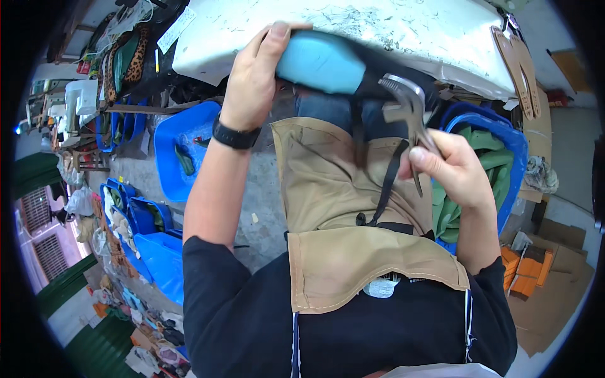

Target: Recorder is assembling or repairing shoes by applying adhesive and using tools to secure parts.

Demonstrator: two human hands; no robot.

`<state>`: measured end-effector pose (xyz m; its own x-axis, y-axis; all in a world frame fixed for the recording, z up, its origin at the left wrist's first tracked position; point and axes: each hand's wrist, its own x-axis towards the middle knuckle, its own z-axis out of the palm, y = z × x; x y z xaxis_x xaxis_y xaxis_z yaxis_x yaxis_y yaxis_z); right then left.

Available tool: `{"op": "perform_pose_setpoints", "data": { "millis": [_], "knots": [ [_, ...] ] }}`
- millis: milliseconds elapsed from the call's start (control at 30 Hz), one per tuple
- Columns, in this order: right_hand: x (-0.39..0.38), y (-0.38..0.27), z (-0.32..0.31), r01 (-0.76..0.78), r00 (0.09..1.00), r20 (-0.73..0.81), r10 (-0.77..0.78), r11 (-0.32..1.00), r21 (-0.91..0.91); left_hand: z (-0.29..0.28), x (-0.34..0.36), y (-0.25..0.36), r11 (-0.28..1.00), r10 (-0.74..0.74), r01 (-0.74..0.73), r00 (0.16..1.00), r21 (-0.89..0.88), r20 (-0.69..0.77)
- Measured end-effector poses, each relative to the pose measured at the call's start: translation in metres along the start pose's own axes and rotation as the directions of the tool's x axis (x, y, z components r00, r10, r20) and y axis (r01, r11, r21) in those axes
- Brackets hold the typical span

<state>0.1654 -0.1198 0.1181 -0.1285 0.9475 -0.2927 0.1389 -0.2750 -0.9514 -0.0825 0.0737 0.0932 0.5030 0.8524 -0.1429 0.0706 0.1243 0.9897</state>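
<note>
My left hand [255, 72] is closed round one end of a shoe on a last [321, 62], held sideways at the near edge of the white worktable. Its underside is light blue, and blurred black upper material [394, 66] runs along its right part. In my right hand [457, 165] is a pair of metal lasting pincers [409, 107], the fingers wrapped round the handles. The pincers' head lies against the black material at the right end; blur hides whether the jaws grip it.
The scuffed white worktable [391, 28] spans the top. A blue tub [520, 142] of green shoe lasts stands at my right, another blue tub [164, 151] at my left. Flat tan sole-shaped pieces [513, 69] hang at the table's right end. More blue bins [157, 252] sit on the floor.
</note>
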Motion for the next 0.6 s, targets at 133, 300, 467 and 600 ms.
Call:
{"op": "perform_pose_setpoints", "data": {
  "millis": [133,300,467,600],
  "knots": [
    [0.02,-0.005,-0.007,0.056,0.986,-0.151,-0.071,0.994,-0.099,0.038,0.054,-0.04,0.903,0.423,-0.42,0.906,-0.095,0.02],
    [0.057,0.004,-0.028,-0.027,0.962,-0.264,-0.068,0.94,-0.34,0.069,0.071,-0.063,0.874,0.333,-0.276,0.94,-0.4,0.078],
    [0.077,-0.003,-0.041,-0.067,0.963,-0.259,-0.071,0.87,-0.488,0.065,0.076,-0.056,0.846,0.32,-0.2,0.932,-0.493,0.17],
    [0.085,-0.011,-0.04,-0.076,0.968,-0.241,-0.069,0.835,-0.546,0.069,0.077,-0.049,0.829,0.271,-0.153,0.952,-0.538,0.146]
  ]
}}
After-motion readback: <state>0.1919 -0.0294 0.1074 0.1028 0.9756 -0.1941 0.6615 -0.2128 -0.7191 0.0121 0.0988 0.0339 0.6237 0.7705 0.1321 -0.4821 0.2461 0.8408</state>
